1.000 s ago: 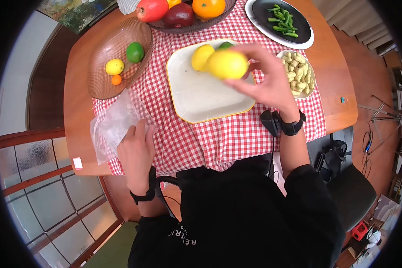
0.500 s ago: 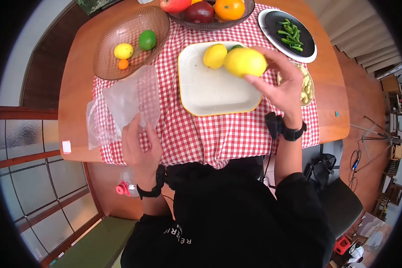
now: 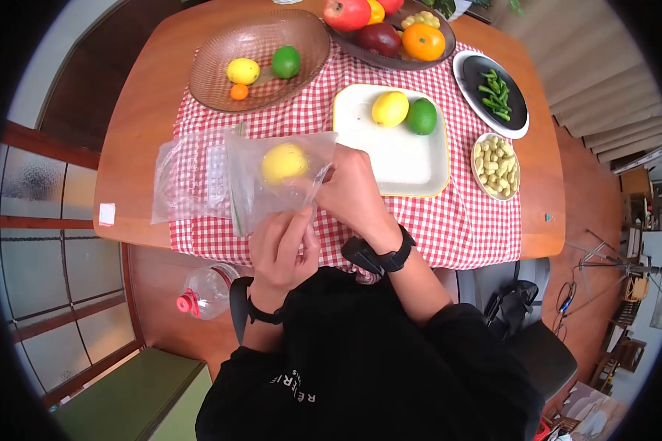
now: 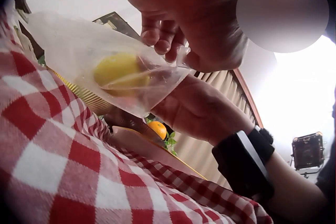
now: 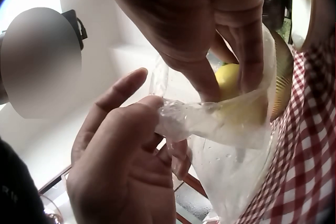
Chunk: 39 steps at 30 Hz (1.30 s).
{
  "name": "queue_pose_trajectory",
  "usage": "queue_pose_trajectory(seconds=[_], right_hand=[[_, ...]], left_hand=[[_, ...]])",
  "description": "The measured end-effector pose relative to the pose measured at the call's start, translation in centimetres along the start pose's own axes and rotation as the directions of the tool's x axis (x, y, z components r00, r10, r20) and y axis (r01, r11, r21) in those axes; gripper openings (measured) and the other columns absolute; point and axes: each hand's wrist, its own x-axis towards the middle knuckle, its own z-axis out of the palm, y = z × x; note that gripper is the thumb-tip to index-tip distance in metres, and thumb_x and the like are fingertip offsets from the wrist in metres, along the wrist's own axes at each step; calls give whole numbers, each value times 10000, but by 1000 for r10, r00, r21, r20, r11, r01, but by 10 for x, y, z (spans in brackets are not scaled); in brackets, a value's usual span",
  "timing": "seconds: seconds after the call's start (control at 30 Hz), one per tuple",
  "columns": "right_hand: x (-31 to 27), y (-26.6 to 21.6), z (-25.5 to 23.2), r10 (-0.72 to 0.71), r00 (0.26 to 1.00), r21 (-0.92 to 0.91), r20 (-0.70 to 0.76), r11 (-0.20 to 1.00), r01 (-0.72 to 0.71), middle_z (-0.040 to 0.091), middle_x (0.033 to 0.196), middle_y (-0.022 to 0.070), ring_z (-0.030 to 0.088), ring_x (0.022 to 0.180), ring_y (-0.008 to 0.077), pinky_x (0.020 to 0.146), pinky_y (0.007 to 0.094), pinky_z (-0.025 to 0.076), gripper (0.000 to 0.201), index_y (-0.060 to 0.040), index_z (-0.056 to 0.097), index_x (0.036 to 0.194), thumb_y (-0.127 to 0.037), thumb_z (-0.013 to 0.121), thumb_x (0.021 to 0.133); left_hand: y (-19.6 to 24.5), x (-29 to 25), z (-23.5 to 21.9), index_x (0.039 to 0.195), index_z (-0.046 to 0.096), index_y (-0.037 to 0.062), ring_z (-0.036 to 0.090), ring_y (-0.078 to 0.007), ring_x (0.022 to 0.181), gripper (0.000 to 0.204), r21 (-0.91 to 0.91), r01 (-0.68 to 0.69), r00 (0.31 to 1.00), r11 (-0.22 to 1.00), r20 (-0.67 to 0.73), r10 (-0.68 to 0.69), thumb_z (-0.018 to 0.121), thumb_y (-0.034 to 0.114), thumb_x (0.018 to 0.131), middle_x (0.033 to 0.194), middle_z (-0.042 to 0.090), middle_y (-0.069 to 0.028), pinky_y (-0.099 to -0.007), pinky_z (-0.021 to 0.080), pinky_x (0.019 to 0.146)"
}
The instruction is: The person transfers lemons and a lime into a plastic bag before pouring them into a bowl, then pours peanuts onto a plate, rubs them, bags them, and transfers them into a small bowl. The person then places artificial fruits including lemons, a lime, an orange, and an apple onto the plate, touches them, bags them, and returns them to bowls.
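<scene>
In the head view my left hand (image 3: 281, 250) pinches the edge of a clear plastic bag (image 3: 250, 195) held up over the checked cloth. A lemon (image 3: 284, 162) shows through the film. My right hand (image 3: 351, 189) reaches into the bag from the right. The right wrist view has the right-hand fingers (image 5: 250, 58) gripping the lemon (image 5: 228, 79) inside the bag mouth, while the left thumb and fingers hold the film. A second lemon (image 3: 390, 109) and a green citrus fruit (image 3: 421, 116) lie in the white tray (image 3: 390, 173).
Another clear bag (image 3: 187, 180) lies flat at the left. A brown basket (image 3: 213, 70) holds a small lemon, a green fruit and a tiny orange fruit. Behind are a fruit bowl (image 3: 445, 55), a plate of green peppers (image 3: 518, 121) and a bowl of peanuts (image 3: 496, 167).
My right hand has carried the lemon left from over the tray into the bag. The left hand has raised the bag off the table and moved right towards it.
</scene>
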Motion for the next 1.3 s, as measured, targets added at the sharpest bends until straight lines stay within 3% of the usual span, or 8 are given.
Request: queue_pose_trajectory(seconds=[0.23, 0.37, 0.47, 0.7, 0.77, 0.87, 1.1, 1.3], right_hand=[[0, 16, 31, 154, 923, 638, 352, 682, -357, 693, 1383, 108, 655, 1239, 132, 1023, 305, 543, 551, 33, 548, 1495, 126, 571, 952], [-2, 18, 38, 189, 852, 720, 488, 465, -515, 709, 1319, 107, 675, 1178, 150, 911, 284, 563, 569, 1, 541, 1514, 135, 508, 962], [-2, 26, 32, 153, 874, 559, 462, 714, -421, 700, 1329, 107, 662, 1212, 163, 1000, 304, 548, 535, 2, 552, 1507, 105, 512, 984], [-5, 15, 18, 226, 877, 558, 423, 698, -449, 681, 1360, 126, 656, 1242, 185, 1063, 330, 532, 471, 19, 590, 1460, 80, 537, 996], [-7, 11, 28, 254, 872, 847, 418, 237, -475, 691, 1328, 131, 666, 1216, 191, 1028, 320, 539, 426, 48, 613, 1415, 57, 563, 993], [-11, 19, 40, 233, 868, 868, 439, 137, -476, 694, 1309, 133, 675, 1195, 194, 1004, 315, 542, 404, 66, 618, 1395, 53, 567, 994], [-16, 30, 42, 168, 879, 875, 446, 127, -468, 630, 1448, 183, 609, 1355, 241, 1122, 333, 499, 510, 103, 554, 1449, 104, 556, 939], [-27, 16, -49, 118, 983, 612, 140, 770, -180, 763, 1224, 153, 726, 1154, 203, 1037, 334, 565, 365, 49, 728, 1242, 144, 512, 963]], left_hand=[[-12, -5, -10, 1247, 675, -39, 681, -337, 771, 500, 45, 48, 999, 998, -24, -47, 703, -153, 761, 966, 677, -173, -406, 553, 633], [-22, -10, -16, 1248, 659, -50, 695, -357, 806, 487, 5, 85, 996, 996, -4, -85, 671, -148, 771, 1003, 689, -205, -417, 573, 679], [-25, -18, -18, 1243, 647, -65, 695, -363, 817, 470, -65, 136, 991, 989, 23, -135, 626, -130, 778, 1012, 691, -226, -415, 582, 706], [-14, 1, -9, 1175, 681, -72, 649, -343, 744, 508, -202, 161, 987, 966, 24, -160, 530, -95, 691, 922, 655, -217, -399, 547, 679], [-15, 0, -11, 1154, 689, -71, 648, -345, 742, 516, -197, 189, 982, 962, 48, -183, 525, -81, 664, 910, 655, -215, -403, 548, 687], [-18, -2, -8, 1115, 700, -68, 642, -347, 735, 524, -213, 166, 985, 963, 79, -152, 515, -58, 625, 884, 650, -206, -403, 547, 693], [-32, 2, 0, 1019, 678, -55, 614, -337, 700, 439, -222, 150, 988, 963, 73, -137, 500, -38, 618, 829, 620, -180, -388, 534, 680], [-37, 12, -3, 1022, 661, -35, 604, -336, 726, 396, -213, 276, 931, 937, 302, -205, 508, -80, 659, 874, 588, -171, -391, 509, 653]])
